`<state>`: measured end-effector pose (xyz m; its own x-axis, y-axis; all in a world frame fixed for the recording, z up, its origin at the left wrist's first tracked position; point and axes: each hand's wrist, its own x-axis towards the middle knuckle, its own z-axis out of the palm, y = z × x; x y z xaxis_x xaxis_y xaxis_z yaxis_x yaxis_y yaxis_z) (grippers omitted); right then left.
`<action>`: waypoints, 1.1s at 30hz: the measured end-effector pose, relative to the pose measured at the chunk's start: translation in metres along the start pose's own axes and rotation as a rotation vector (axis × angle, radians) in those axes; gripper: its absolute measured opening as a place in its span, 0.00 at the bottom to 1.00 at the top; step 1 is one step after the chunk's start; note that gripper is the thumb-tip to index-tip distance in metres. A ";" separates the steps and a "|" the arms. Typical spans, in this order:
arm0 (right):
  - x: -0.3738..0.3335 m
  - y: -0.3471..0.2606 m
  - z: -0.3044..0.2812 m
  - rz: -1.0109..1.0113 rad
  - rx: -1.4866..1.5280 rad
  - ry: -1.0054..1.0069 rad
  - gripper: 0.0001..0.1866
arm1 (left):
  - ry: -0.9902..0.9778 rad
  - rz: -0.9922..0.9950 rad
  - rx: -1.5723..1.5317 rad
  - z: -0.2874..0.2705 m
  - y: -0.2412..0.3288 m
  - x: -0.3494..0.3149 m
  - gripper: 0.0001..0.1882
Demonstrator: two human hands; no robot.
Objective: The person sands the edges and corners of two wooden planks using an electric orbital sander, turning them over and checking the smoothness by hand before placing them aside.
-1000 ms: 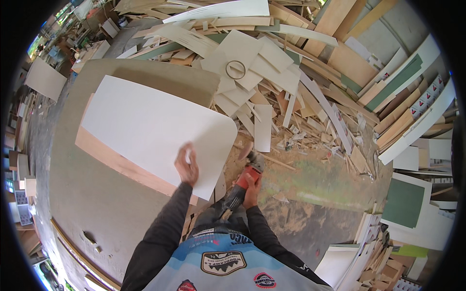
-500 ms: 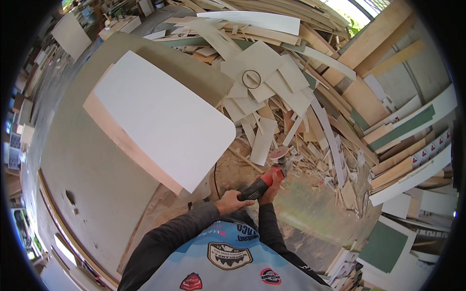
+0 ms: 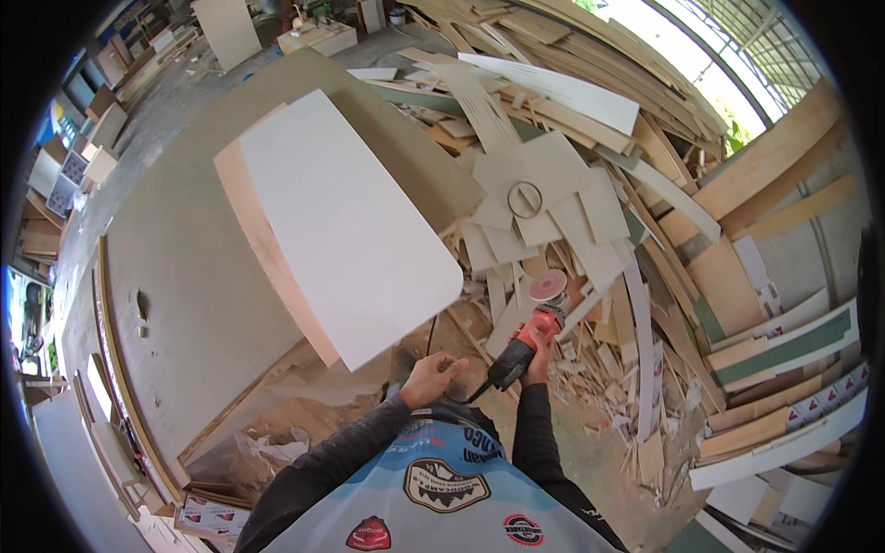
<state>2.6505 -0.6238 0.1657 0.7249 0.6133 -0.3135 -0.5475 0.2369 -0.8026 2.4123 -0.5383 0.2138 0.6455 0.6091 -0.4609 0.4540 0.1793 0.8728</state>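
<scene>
My right hand (image 3: 539, 358) is wrapped round the red body of an angle grinder (image 3: 524, 350) with a black rear handle. Its round, reddish sanding disc (image 3: 548, 286) points away from me, tilted upward. The cord leaves the handle's back end and passes close to my left hand (image 3: 435, 379). Loosely bent, the left fingers hold nothing visible and are apart from the tool. Ahead and left lies a white panel (image 3: 346, 230) with rounded near corner and a bare wood strip (image 3: 277, 253) along its left side, set on a large grey-brown board (image 3: 198, 267).
Scrap boards (image 3: 544, 180) and offcuts are heaped ahead to the right, with a thin ring (image 3: 525, 199) on top. Long strips lean along the right side. Sawdust and chips cover the floor (image 3: 590, 461) beside me. A thin black cord hangs by the panel's near edge.
My left hand has come off the grinder's handle and sits to its left. The grinder, in my right hand, has swung more upright, its disc farther from me. My view has shifted left.
</scene>
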 end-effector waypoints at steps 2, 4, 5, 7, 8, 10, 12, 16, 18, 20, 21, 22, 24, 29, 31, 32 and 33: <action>0.023 -0.011 0.016 0.087 0.071 -0.143 0.26 | -0.072 -0.101 -0.236 -0.023 0.002 0.006 0.26; 0.042 -0.023 0.030 0.229 0.187 -0.300 0.27 | -0.141 -0.010 -0.190 -0.031 0.011 0.015 0.28; 0.053 -0.025 0.036 0.257 0.186 -0.352 0.30 | -0.175 0.034 -0.213 -0.025 0.019 0.019 0.31; 0.067 -0.026 0.052 0.253 0.180 -0.402 0.31 | -0.217 0.093 -0.207 -0.010 0.029 0.037 0.36; 0.079 -0.025 0.066 0.248 0.179 -0.434 0.31 | -0.224 0.111 -0.178 0.000 0.033 0.055 0.37; 0.091 -0.026 0.083 0.291 0.225 -0.436 0.32 | -0.265 0.102 -0.249 0.020 0.052 0.078 0.40; 0.106 -0.034 0.099 0.392 0.299 -0.491 0.32 | -0.335 0.068 -0.434 0.027 0.083 0.094 0.42; 0.132 -0.052 0.135 0.331 0.046 -0.520 0.30 | 0.019 0.213 -0.351 0.040 0.096 0.112 0.31; 0.151 -0.048 0.141 0.391 -0.154 -0.513 0.28 | 0.305 0.221 -0.027 0.053 0.078 0.144 0.31; 0.171 -0.049 0.144 0.343 -0.384 -0.473 0.26 | 0.389 0.174 -0.011 0.054 0.085 0.165 0.33; 0.182 -0.046 0.149 0.272 -0.510 -0.448 0.26 | 0.433 0.150 -0.002 0.053 0.089 0.176 0.33; 0.193 -0.043 0.155 0.199 -0.631 -0.417 0.25 | 0.442 0.133 0.014 0.054 0.093 0.187 0.34; 0.211 -0.037 0.188 0.082 -0.784 -0.429 0.27 | 0.470 0.089 0.066 0.048 0.095 0.204 0.37; 0.274 -0.009 0.218 -0.060 -1.185 -0.498 0.33 | 0.541 0.105 0.018 -0.003 0.118 0.174 0.38; 0.284 0.004 0.238 -0.119 -1.238 -0.519 0.35 | 0.916 0.145 -0.048 -0.017 0.090 0.140 0.32; 0.289 0.009 0.250 -0.153 -1.260 -0.534 0.35 | 1.170 0.129 0.029 -0.024 0.071 0.123 0.27; 0.315 0.017 0.248 -0.195 -1.274 -0.528 0.37 | 1.331 0.050 0.024 -0.032 0.064 0.104 0.25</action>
<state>2.7658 -0.2402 0.1793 0.3464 0.9265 -0.1468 0.5034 -0.3157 -0.8043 2.4889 -0.4383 0.2270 -0.4208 0.9026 0.0908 0.4669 0.1297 0.8748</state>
